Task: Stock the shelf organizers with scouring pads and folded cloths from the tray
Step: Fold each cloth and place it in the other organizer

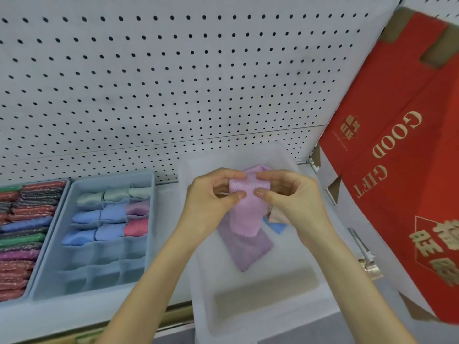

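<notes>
A pink textured cloth hangs above the translucent white tray. My left hand pinches its top left edge and my right hand pinches its top right edge. Under it in the tray lie a purple cloth, a blue cloth and a beige one, partly hidden. To the left stands a blue divided organizer with folded cloths in its far cells. Further left, another blue organizer holds several glittery scouring pads on edge.
A white pegboard backs the shelf. A red cardboard gift box leans at the right, close to the tray. The near cells of the divided organizer hold nothing. The shelf's front edge runs below the organizers.
</notes>
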